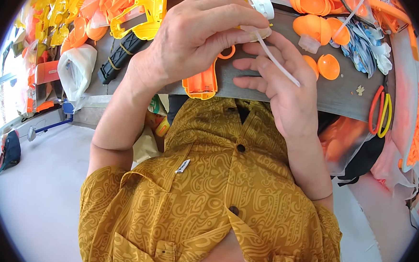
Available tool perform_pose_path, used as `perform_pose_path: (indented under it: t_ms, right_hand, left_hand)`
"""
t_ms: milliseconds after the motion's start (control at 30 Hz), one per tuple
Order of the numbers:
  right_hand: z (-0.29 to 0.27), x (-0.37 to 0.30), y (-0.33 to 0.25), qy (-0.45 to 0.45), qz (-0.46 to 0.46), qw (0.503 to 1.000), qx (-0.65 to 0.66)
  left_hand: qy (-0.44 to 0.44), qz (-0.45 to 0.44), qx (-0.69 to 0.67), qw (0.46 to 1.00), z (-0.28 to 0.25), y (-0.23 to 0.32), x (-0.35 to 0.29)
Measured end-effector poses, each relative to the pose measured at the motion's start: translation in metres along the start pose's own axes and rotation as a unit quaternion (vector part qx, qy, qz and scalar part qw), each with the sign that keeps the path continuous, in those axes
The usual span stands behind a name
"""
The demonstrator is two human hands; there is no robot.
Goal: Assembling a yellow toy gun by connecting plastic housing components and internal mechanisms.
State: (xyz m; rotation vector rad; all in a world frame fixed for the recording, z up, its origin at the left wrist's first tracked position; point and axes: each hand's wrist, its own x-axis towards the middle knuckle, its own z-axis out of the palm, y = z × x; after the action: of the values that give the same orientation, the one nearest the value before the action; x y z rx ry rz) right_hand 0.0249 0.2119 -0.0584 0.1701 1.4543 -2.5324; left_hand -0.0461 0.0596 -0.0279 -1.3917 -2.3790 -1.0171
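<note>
White strip (281,67) is held above the table (342,95), end pinched in the narrow grip of the left hand (194,31); long axis slanted down-right, free end pointed across the right hand (290,97), whose hold cannot be told. White-yellow part (261,5) is partly blocked by left fingers; orange housing (201,85) and orange cup (329,67) are seen nearby.

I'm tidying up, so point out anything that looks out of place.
Small beige scraps lie loose on the grey tabletop, right of an orange half-shell, like stray debris. The scissors also look precariously placed: their red and yellow handles appear to jut past the front edge.
</note>
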Motion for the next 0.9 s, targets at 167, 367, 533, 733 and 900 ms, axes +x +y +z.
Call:
perform_pose_path:
  t_ms: [167, 367, 533, 733, 900]
  right_hand:
    - [0.001, -0.001, -0.007, -0.005, 0.037, 0.999, 0.011]
    - [0.001, 0.000, 0.001, -0.006, -0.012, 1.000, 0.027]
    - [0.001, 0.000, 0.010, -0.024, -0.051, 0.994, 0.092]
    - [0.002, -0.003, 0.013, -0.033, -0.070, 0.993, 0.088]
    - [0.000, -0.004, 0.015, -0.041, -0.077, 0.993, 0.080]
  left_hand:
    - [-0.021, -0.002, 0.012, 1.000, 0.005, -0.017, 0.007]
    - [0.206, 0.397, -0.082, 0.891, 0.028, -0.060, 0.018]
    - [0.211, 0.354, -0.079, 0.908, 0.027, -0.057, 0.015]
    - [0.182, 0.291, -0.148, 0.928, 0.022, -0.050, 0.011]
    - [0.166, 0.246, -0.181, 0.938, 0.020, -0.041, 0.010]
